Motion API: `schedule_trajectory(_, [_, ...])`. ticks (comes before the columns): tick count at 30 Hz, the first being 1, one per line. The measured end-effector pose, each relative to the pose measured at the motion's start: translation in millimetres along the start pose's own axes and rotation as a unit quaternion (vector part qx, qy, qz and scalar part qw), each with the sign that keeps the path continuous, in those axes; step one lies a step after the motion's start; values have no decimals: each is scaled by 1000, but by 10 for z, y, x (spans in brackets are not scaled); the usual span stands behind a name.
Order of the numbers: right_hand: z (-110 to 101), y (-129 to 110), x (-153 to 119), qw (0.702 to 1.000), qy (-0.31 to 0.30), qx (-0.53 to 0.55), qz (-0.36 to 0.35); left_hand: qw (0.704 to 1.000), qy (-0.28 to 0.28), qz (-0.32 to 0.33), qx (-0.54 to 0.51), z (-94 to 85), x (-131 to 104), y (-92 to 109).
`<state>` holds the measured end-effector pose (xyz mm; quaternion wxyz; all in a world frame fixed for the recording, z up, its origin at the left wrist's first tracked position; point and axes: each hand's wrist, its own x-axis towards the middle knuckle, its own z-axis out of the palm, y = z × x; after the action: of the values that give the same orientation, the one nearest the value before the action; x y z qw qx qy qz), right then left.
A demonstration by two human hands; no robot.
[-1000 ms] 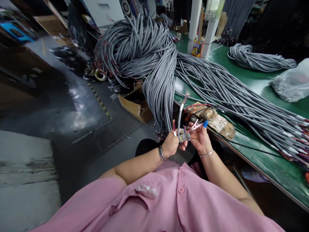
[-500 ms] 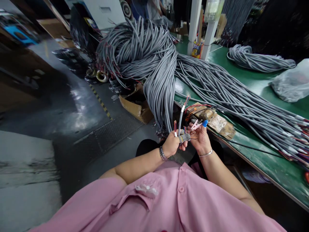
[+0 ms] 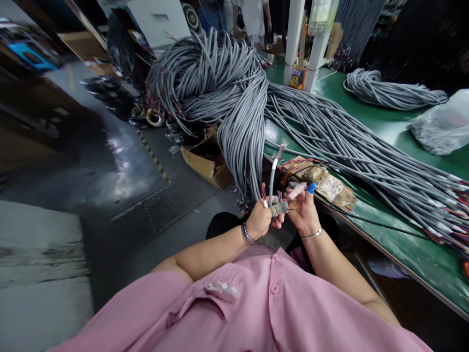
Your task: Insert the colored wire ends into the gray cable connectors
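My left hand (image 3: 261, 218), with a grey cover on the thumb, is closed around a short grey cable (image 3: 272, 182) whose coloured wire ends point up. More stripped wire ends stick out beside it, and thin copper-coloured strands reach toward my right hand (image 3: 305, 210). That hand has a blue cover on one fingertip and is closed on a pale pink tool (image 3: 297, 189), which is blurred. Just beyond my hands, a worn wooden block (image 3: 335, 190) wrapped in clear tape lies at the edge of the green table (image 3: 384, 220).
A big pile of grey cables (image 3: 245, 98) hangs over the table's left end and stretches right. Behind it lie a smaller cable bundle (image 3: 392, 90) and a plastic bag (image 3: 443, 124). An open cardboard box (image 3: 205, 164) sits on the floor. A person (image 3: 253, 17) stands at the back.
The pink tool has turned in my right hand, and its two arms no longer show apart. The grey cable has tipped slightly left. The person at the back has moved into fuller view.
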<state>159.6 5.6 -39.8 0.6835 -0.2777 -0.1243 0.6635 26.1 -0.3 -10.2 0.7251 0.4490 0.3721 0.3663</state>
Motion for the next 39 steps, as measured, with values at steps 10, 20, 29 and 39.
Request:
schedule_trajectory(10, [-7, -107, -119, 999, -28, -12, 12, 999, 44, 23, -16, -69, -150, -80])
schedule_trajectory(20, [-66, -71, -106, 998, -9, -54, -26, 996, 74, 26, -32, 10, -91, -16])
schedule_trajectory(29, [-24, -88, -43, 999, -20, -13, 21, 995, 95, 30, -25, 76, -26, -34])
schedule_trajectory(39, [-29, -58, 22, 1000, 18, 6, -22, 995, 85, 45, 10, 68, -45, -93])
